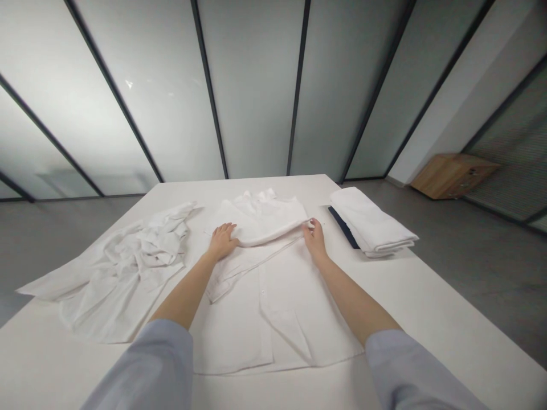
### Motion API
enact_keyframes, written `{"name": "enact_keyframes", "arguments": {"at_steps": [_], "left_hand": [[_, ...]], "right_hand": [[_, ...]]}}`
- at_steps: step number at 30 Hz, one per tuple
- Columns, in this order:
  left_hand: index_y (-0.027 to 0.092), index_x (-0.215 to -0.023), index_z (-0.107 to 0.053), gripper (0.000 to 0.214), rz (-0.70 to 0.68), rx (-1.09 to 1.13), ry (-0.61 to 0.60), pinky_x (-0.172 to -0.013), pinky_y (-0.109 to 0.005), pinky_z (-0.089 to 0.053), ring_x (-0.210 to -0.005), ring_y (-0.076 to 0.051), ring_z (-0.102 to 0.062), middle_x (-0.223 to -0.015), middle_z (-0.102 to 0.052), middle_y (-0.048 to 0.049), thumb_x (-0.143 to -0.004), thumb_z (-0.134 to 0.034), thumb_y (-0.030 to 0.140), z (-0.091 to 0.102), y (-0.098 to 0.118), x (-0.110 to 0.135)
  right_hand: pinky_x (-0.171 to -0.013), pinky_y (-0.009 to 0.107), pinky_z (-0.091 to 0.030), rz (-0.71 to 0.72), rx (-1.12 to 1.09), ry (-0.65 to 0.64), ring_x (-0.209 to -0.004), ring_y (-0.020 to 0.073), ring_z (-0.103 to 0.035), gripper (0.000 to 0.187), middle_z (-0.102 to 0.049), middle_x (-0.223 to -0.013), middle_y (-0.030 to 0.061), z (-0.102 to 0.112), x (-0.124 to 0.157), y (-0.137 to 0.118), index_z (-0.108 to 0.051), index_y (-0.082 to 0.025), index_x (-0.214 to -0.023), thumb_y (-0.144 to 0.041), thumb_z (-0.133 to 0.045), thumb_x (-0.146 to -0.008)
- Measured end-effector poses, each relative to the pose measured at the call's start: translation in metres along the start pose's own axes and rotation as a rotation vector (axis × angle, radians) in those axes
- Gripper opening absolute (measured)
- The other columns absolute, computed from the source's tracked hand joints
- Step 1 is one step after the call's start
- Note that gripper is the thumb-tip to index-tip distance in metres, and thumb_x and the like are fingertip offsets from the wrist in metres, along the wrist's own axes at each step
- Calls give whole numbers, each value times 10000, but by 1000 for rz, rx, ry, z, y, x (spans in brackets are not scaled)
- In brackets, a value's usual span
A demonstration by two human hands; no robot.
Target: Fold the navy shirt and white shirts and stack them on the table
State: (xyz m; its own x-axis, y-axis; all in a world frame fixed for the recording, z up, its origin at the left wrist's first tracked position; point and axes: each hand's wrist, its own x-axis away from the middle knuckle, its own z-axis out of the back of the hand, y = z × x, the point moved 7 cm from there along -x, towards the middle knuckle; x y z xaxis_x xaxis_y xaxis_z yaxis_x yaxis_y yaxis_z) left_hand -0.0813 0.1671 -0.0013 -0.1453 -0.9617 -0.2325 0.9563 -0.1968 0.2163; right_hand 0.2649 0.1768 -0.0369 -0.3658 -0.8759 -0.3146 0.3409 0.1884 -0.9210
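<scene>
A white shirt (273, 296) lies spread on the white table (427, 296) in front of me, its upper part folded over toward the collar. My left hand (222, 239) lies flat on the shirt at the left end of the fold, fingers stretched out. At the right end of the fold, my right hand (315, 234) pinches the cloth edge.
A crumpled heap of white garments (128, 262) lies at the left of the table. A stack of folded white cloth (371, 222) sits at the right with a dark piece (342, 225) under it. Glass walls stand behind; a wooden cabinet (453, 173) is on the floor far right.
</scene>
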Motion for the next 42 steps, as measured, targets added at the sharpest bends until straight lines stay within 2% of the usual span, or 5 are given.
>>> {"name": "enact_keyframes", "arguments": {"at_steps": [13, 20, 26, 33, 42], "left_hand": [[164, -1289, -570, 472, -41, -10, -92, -1115, -346, -327, -1301, -213, -462, -1391, -530, -83, -839, -438, 223, -9, -24, 2], [191, -1302, -547, 520, -4, -213, -69, -1014, -366, -419, -1219, -238, -530, -1333, -576, -95, -806, -420, 99, 3, -35, -2], [227, -1210, -614, 458, 97, -253, -127, -949, -332, -451, -1161, -224, -572, -1293, -607, -69, -824, -403, 100, 8, -53, -6], [226, -1196, -634, 455, 187, -245, -53, -924, -382, -458, -1146, -259, -580, -1257, -624, -100, -830, -397, 94, 19, -63, -4], [227, -1163, -669, 449, 88, -247, 29, -964, -372, -434, -1172, -262, -537, -1242, -631, -78, -799, -432, 109, 25, -68, -1]], "right_hand": [[-1076, 424, -296, 194, 526, -279, -1246, 256, -448, 558, -560, -1316, 126, -15, 2, -14, -554, -150, -1277, -145, -478, -724], [-1023, 468, -301, 224, 703, -156, -1227, 317, -418, 254, -644, -1203, 92, 5, -1, -49, -689, -189, -968, -268, -506, -809], [-720, 325, -465, 35, 455, -408, -789, 232, -615, 258, -684, -787, 73, 22, -15, -75, -641, -158, -788, -364, -491, -829], [-763, 310, -520, -308, -120, -717, -897, 227, -668, 288, -719, -966, 108, 34, 33, -70, -654, -167, -1003, -331, -604, -772], [-813, 326, -497, -159, 311, -1071, -943, 215, -628, 645, -658, -1175, 87, 43, 74, -46, -531, -199, -1339, -259, -646, -707]]}}
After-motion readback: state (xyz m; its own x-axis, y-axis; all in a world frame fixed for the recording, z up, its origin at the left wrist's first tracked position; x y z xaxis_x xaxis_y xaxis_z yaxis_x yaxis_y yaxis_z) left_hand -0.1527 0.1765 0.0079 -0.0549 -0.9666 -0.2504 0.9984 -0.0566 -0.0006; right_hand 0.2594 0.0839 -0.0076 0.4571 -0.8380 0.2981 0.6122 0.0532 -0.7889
